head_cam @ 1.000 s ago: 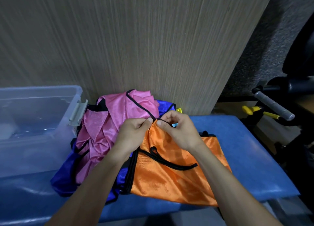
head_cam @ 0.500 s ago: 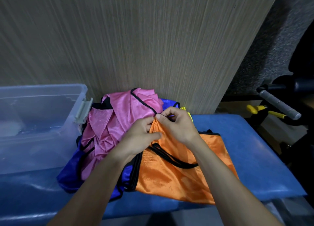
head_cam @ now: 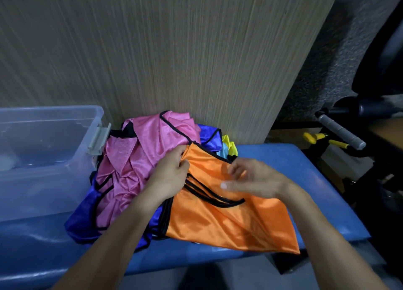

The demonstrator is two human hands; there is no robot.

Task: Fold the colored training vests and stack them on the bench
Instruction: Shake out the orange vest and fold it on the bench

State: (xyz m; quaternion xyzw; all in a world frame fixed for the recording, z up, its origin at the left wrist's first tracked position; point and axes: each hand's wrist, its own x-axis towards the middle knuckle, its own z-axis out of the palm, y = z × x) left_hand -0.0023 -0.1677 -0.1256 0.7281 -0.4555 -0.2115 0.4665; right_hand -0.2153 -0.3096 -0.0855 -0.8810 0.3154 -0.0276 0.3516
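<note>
Orange satin is the working piece. Left hand point(head_cam: 172, 172) pinches the orange vest point(head_cam: 229, 220) at its upper-left corner, thumb and fingers clamped on the black-trimmed edge. Right hand point(head_cam: 255, 178) was pinching the same spot half a second ago, knuckle to knuckle with the left; it has now let go and slid right across the fabric, fingers spread and loosely extended over the top edge, holding nothing. It's motion-blurred, so I can't tell whether it's touching the cloth or just above it.

Read: the corners got matched, and the right hand is now running the edge out or heading for the far corner. Fold is started, not finished — the vest lies slack and creased, with the armhole trim looping across the middle.

The vest sits on the blue bench point(head_cam: 309, 180), lower edge hanging slightly over the front. It overlaps the unfolded heap: pink vest point(head_cam: 139, 163) on top, blue vest point(head_cam: 87, 222) under it, a yellow one point(head_cam: 229, 144) poking out at the back against the wood-grain panel point(head_cam: 196, 61). No stack yet. Clear plastic bin point(head_cam: 43, 159) sits left of the heap.

Risk: slippery fabric, so a single pinch may let the aligned corner drift.
</note>
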